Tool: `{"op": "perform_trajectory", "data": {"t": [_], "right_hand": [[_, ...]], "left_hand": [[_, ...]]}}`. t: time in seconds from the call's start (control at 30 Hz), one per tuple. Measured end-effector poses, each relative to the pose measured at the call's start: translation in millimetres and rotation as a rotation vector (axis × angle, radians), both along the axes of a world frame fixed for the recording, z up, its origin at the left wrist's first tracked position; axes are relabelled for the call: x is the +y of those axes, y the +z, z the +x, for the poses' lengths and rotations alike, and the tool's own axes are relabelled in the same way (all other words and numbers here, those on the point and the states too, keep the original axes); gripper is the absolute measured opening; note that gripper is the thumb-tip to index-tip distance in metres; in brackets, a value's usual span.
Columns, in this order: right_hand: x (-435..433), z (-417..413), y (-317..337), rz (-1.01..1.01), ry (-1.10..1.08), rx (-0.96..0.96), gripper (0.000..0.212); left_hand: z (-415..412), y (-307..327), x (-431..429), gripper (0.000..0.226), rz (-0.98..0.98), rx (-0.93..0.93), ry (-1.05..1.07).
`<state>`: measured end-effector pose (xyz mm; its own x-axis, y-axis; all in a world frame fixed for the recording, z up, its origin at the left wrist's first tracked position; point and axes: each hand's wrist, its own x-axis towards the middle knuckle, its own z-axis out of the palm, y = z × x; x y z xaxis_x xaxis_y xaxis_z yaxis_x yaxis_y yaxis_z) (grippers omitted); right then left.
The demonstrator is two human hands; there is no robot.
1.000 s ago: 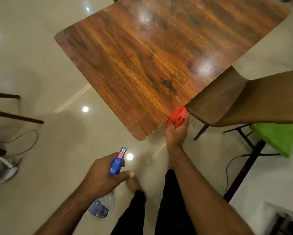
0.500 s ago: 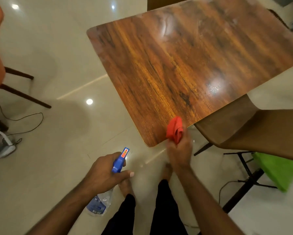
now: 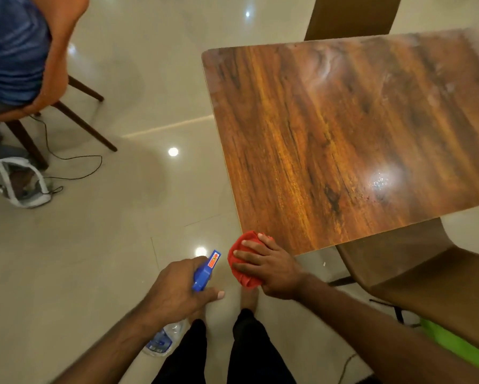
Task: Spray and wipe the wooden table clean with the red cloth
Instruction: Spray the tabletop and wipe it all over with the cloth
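The wooden table fills the upper right, with a wet shiny patch near its right edge. My right hand grips the bunched red cloth at the table's near corner, partly off the edge. My left hand holds the spray bottle by its blue trigger head, low over the floor to the left of the cloth. The bottle's clear body hangs below my wrist.
A brown chair stands tucked at the table's near right side, another brown chair at the far side. A person sits on an orange chair at upper left, with a cable and white shoe on the floor. Something green lies at lower right.
The view has swung, so the table sits further right. My right hand with the cloth has slid toward me to the table's near corner. My left hand keeps holding the bottle.
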<state>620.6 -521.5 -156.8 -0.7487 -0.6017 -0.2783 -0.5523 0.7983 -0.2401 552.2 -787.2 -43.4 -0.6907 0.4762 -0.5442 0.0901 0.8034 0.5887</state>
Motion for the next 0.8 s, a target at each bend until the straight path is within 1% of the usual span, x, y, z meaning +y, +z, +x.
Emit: {"op": "perform_trajectory", "data": {"t": [0.07, 0.1, 0.13, 0.2, 0.27, 0.33, 0.47, 0.57, 0.63, 0.7, 0.8], "right_hand": [[5.2, -39.6, 9.4, 0.032, 0.102, -0.021, 0.073], [5.6, -66.7, 12.6, 0.057, 0.115, -0.008, 0.071], [4.8, -96.4, 14.5, 0.068, 0.099, 0.011, 0.070], [-1.7, -149.7, 22.9, 0.131, 0.030, -0.021, 0.069], [-12.1, -172.8, 27.2, 0.238, 0.016, -0.062, 0.068], [-16.3, -160.1, 30.6, 0.264, 0.103, -0.078, 0.067], [-3.3, -69.2, 30.3, 0.092, 0.287, -0.120, 0.067], [10.6, -18.8, 19.5, 0.058, 0.393, -0.163, 0.072], [19.8, -10.3, 11.8, 0.062, 0.406, -0.185, 0.076], [28.9, -15.7, 8.8, 0.062, 0.427, -0.196, 0.077], [38.4, -35.3, 9.5, 0.037, 0.485, -0.200, 0.070]], "left_hand": [[3.7, 1.8, 5.3, 0.049, 0.002, 0.007, 0.042], [5.0, 3.0, 7.8, 0.048, 0.014, 0.009, 0.073], [5.9, 4.2, 9.8, 0.048, 0.029, 0.007, 0.111], [6.9, 4.9, 13.2, 0.047, 0.050, 0.001, 0.197], [8.2, 3.5, 15.3, 0.044, 0.048, -0.003, 0.268], [8.7, 2.2, 18.1, 0.044, 0.051, -0.008, 0.322], [3.8, 0.5, 31.0, 0.045, 0.037, -0.015, 0.345], [-7.3, -4.4, 46.6, 0.051, -0.017, -0.025, 0.311], [-15.8, -7.9, 57.8, 0.055, -0.100, -0.042, 0.268], [-22.4, -8.4, 67.0, 0.055, -0.167, -0.062, 0.216], [-29.5, -9.5, 68.7, 0.054, -0.154, -0.044, 0.204]]}}
